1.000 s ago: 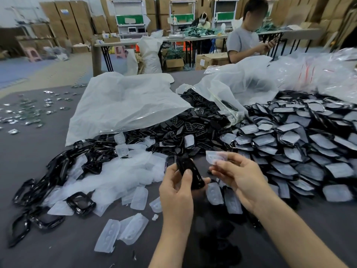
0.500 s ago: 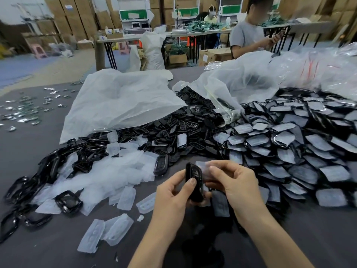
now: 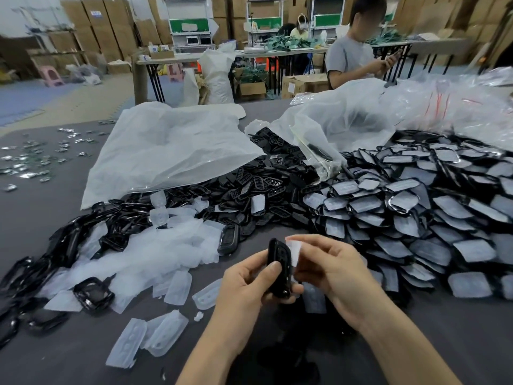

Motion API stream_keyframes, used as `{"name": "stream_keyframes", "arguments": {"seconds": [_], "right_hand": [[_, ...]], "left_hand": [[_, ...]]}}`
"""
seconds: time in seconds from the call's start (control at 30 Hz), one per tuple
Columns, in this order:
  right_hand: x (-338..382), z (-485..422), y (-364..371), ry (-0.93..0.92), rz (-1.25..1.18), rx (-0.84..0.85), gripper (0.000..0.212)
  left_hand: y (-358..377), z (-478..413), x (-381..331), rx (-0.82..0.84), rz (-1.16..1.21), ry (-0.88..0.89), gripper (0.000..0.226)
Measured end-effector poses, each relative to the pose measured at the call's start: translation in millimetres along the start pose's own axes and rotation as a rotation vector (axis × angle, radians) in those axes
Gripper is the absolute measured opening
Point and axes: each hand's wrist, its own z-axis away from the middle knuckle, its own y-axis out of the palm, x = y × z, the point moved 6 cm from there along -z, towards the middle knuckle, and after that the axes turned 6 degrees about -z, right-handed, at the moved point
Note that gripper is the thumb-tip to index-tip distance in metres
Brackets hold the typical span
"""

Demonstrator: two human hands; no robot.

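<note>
Head view, the only one. My left hand (image 3: 244, 284) gripped a black shell (image 3: 279, 262): thumb across its front, fingers curled behind. The shell stood roughly upright, held off the table (image 3: 55, 357), low in the middle of the frame. My right hand (image 3: 330, 270) pinched a clear pad (image 3: 294, 250) between thumb and fingers. The pad touched the shell's right edge, and I could not tell whether it was seated in the shell. Both hands were close together, fingertips nearly meeting at the shell.

Left of my hands lay a pad heap (image 3: 155, 254), milky white. Loose pads (image 3: 127, 343) were scattered nearer to me. One black frame (image 3: 93, 293) sat at the near edge of that heap, with more frames along the far left. Behind the hands was a black heap (image 3: 261, 190) of grilled inserts, partly under a white bag (image 3: 172, 145). A second bag (image 3: 341, 120) lay just right of it. The right side of the table held a fitted heap (image 3: 416, 218), black shells with pads showing, overlapping like scales. Small metal bits (image 3: 33, 159) were strewn far left, well apart from the rest. A person (image 3: 349, 54) in a grey shirt sat beyond the table.
</note>
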Motion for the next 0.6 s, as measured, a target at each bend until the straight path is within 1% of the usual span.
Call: {"name": "stream_keyframes", "arguments": {"seconds": [0.1,0.17,0.27,0.33,0.4,0.5,0.6], "right_hand": [[-5.6,0.9,6.3,0.053,0.040,0.093,0.023],[-4.5,1.6,6.7,0.051,0.047,0.125,0.020],[-0.6,0.6,3.5,0.000,0.031,0.101,0.016],[4.6,-1.1,-0.4,-0.054,0.012,0.076,0.020],[11.8,-3.1,-8.0,-0.098,-0.073,0.040,0.021],[22.1,-2.9,-16.7,-0.124,-0.161,0.010,0.009],[27.7,-1.9,-21.4,-0.139,-0.115,0.017,0.007]], "left_hand": [[0.3,0.2,-2.4,0.038,0.029,-0.018,0.026],[1.3,-0.1,-2.8,0.048,0.059,-0.031,0.026],[3.1,-0.1,-2.1,0.045,0.077,-0.038,0.026],[2.9,-0.2,-1.5,0.020,0.074,-0.032,0.022],[2.4,-1.1,-0.9,-0.001,0.088,-0.018,0.021],[-0.5,-2.8,1.0,-0.060,0.092,-0.003,0.018],[-1.7,-3.1,2.0,-0.094,0.058,0.007,0.023]]}}
